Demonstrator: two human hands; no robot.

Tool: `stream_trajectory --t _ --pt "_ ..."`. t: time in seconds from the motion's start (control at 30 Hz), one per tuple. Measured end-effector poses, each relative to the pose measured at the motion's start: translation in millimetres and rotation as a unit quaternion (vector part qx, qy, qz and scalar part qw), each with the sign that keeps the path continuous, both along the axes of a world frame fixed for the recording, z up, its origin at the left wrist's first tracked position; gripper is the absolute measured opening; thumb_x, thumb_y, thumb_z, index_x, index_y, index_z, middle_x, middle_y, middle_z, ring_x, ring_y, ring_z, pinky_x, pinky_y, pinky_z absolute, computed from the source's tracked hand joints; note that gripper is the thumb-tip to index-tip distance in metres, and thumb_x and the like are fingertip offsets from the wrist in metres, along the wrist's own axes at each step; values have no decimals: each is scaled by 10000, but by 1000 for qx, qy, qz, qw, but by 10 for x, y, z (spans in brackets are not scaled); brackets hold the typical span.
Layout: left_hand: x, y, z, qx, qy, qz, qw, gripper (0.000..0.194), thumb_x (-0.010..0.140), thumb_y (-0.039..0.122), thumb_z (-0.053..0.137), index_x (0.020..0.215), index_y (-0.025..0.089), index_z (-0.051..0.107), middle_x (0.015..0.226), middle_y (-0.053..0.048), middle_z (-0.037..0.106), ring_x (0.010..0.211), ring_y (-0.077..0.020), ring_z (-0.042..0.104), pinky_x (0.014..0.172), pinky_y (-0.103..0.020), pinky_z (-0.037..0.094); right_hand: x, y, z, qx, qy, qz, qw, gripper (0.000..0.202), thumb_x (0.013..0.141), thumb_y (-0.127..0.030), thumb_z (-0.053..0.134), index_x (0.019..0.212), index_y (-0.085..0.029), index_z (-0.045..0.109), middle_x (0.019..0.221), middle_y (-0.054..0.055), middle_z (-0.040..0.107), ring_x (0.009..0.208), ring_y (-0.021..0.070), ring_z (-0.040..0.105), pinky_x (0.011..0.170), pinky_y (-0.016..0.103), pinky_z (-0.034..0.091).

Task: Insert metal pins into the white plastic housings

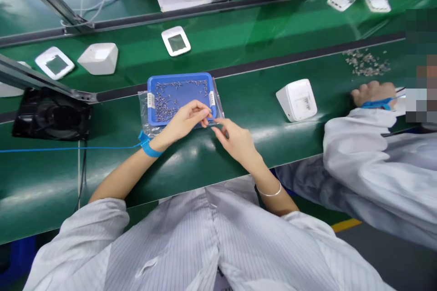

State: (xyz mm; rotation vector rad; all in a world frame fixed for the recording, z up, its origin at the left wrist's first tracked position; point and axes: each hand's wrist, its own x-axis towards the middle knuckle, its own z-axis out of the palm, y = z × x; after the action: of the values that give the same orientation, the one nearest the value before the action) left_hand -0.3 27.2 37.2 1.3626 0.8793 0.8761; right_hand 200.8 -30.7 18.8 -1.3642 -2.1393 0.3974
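Over the front right corner of a blue tray [191,100] is my left hand [187,120], its thumb pressed to curled fingers. Whatever they may hold is too small to make out. Many small metal screws [165,108] lie scattered in the tray, mostly along its left side and far edge. My right hand [239,143] hovers just right of the left fingertips, thumb and forefinger apart with nothing visible between them. Beneath the tray lies a clear plastic bag [145,111]. A blue wrist strap [150,147] circles my left wrist, its cord running left.
Right of my hands stands a white plastic housing [300,100]. Beyond it are loose small parts [367,62] near a co-worker's hand [373,93]. A black fan [51,116] sits at left. White housings [99,58] and a framed cover [175,41] rest on the green belt.
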Motion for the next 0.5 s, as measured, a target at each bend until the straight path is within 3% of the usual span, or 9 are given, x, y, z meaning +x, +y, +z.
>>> stream_trajectory --t 0.13,0.3,0.4,0.5 --pt "69 -140 -24 -43 -28 -14 999 448 859 545 744 993 139 613 857 -35 702 727 -107 682 739 -253 574 -43 65 15 21 64 -26 997 327 1069 -411 485 1196 -161 653 975 57 723 742 130 655 636 228 452" --pt "22 -134 -46 -21 2 -17 1000 400 880 507 738 974 127 655 842 -48 729 750 -124 709 760 -256 582 -46 40 32 31 86 -45 995 245 1021 -369 605 1137 -174 697 930 32 721 723 123 641 633 221 452" --pt "22 -148 -9 -1 37 -10 999 358 896 474 729 971 127 685 840 -50 735 767 -129 713 782 -257 578 -32 55 64 31 103 -37 994 139 984 -310 668 982 -189 737 874 11 724 694 118 622 670 221 458" --pt "20 -165 38 17 78 -8 997 323 914 442 710 993 129 713 874 -57 748 793 -137 714 797 -260 573 -23 90 78 21 117 -37 992 69 946 -249 714 955 -188 745 868 1 727 667 110 596 681 224 453"
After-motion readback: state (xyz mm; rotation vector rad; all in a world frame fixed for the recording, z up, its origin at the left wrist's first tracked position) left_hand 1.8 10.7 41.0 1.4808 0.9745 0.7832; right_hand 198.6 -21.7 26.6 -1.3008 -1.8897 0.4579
